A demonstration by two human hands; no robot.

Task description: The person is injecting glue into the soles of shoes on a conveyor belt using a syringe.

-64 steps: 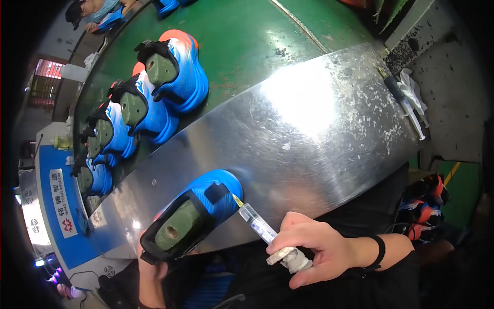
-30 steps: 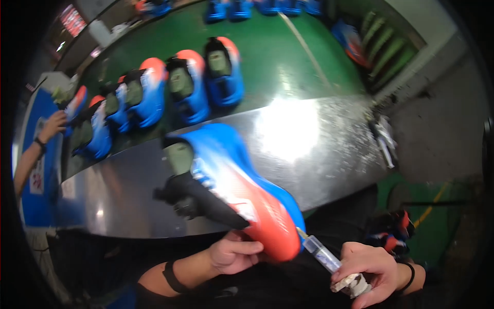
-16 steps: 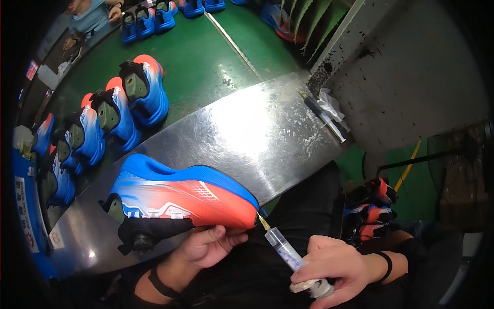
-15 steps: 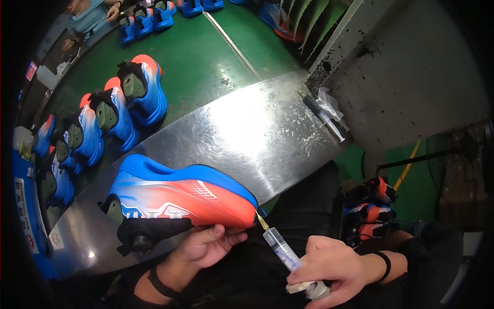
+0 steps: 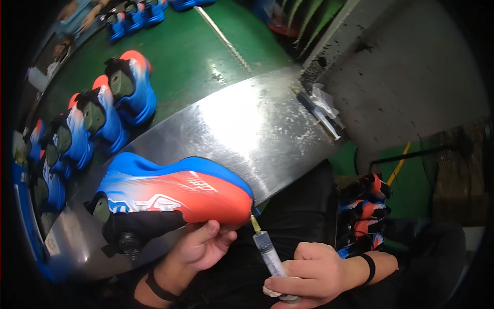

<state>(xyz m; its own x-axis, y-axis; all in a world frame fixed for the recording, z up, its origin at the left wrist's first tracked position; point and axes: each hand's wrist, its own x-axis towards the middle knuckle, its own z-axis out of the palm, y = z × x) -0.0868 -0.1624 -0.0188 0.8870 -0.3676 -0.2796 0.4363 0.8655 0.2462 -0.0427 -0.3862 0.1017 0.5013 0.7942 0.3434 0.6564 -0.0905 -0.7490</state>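
Observation:
A blue and red sports shoe (image 5: 170,188) lies on its side with its sole edge away from me, its toe to the right and a green last (image 5: 101,210) in its opening. My left hand (image 5: 206,247) grips it from the near side by the toe, thumb up and fingers curled, partly hidden. My right hand (image 5: 314,270) is closed around a clear syringe (image 5: 270,257) with whitish wrapping at its rear. The syringe's yellowish needle tip (image 5: 254,223) meets the toe end at the sole edge.
A metal plate (image 5: 206,129) lies under the shoe. Several similar shoes (image 5: 136,98) stand on the green surface at left. A second, dark-filled syringe (image 5: 316,114) lies at the plate's far right. Stacked shoes (image 5: 365,211) sit lower right. A co-worker's arms show at upper left.
The shoe, both hands and the syringe appear slightly further left; the whole view has shifted a little too. The syringe stands more upright, its tip still at the toe.

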